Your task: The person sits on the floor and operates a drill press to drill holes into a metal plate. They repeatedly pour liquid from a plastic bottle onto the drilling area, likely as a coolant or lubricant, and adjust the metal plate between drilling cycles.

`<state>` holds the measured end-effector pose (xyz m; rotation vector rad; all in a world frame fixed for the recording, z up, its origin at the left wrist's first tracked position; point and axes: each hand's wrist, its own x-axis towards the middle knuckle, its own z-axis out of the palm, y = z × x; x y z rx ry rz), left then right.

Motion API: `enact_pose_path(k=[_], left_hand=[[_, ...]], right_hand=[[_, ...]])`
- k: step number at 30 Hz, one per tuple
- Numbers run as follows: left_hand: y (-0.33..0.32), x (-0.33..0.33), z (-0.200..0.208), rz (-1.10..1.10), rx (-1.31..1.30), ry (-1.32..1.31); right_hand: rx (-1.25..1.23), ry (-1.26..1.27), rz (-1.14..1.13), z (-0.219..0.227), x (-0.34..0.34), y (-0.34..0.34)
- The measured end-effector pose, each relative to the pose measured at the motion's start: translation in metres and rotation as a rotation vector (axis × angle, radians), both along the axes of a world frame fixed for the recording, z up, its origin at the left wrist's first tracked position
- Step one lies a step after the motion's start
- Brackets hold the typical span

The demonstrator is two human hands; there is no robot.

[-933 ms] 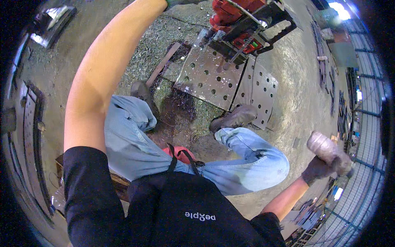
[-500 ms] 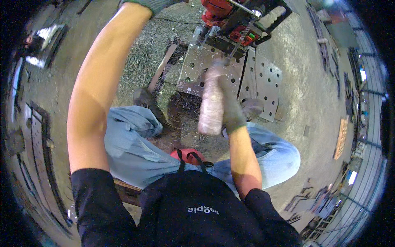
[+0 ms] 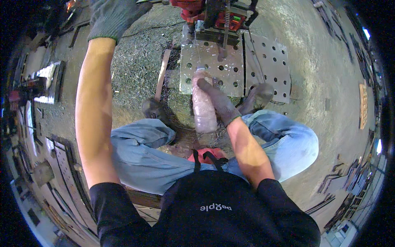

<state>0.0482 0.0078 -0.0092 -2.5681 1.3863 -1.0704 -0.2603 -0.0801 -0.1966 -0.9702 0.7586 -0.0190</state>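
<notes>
My gloved right hand (image 3: 218,99) is wrapped round a cloudy, pinkish plastic bottle (image 3: 204,109). The bottle's cap points away from me, over a steel plate with round holes (image 3: 230,78). A thin pale line, like a jet of liquid, runs from the cap toward a red and black drilling machine (image 3: 193,8) on the plate's far part. At the upper left is my gloved left hand (image 3: 115,18), left of the machine and beside a thin rod (image 3: 158,2). The top edge cuts off part of that hand, so its grip is unclear.
A second holed plate (image 3: 267,61) lies to the right, with a cable across it. Metal shavings (image 3: 135,70) cover the floor at the left, around a flat strip (image 3: 163,74). My shoes (image 3: 259,96) are close to the plates. Steel pieces (image 3: 349,177) lie far right.
My left hand has moved left and into fuller view. The bottle in my right hand has shifted a little left, and the thin line from its cap now shows. The whole view has turned slightly.
</notes>
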Motion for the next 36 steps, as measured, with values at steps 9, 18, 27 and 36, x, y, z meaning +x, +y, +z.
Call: enact_pose_path(k=[9, 18, 27, 36], left_hand=[[-0.014, 0.011, -0.003, 0.190, 0.206, 0.241], [-0.015, 0.006, -0.007, 0.224, 0.202, 0.259], [-0.014, 0.004, -0.008, 0.215, 0.196, 0.312], [-0.010, 0.005, -0.015, 0.168, 0.165, 0.282]], right_hand=[[-0.415, -0.111, -0.002, 0.014, -0.008, 0.002], [0.297, 0.017, 0.017, 0.004, -0.013, 0.008], [0.304, 0.048, 0.048, 0.004, -0.015, 0.010], [0.405, 0.008, -0.007, -0.008, -0.018, 0.008]])
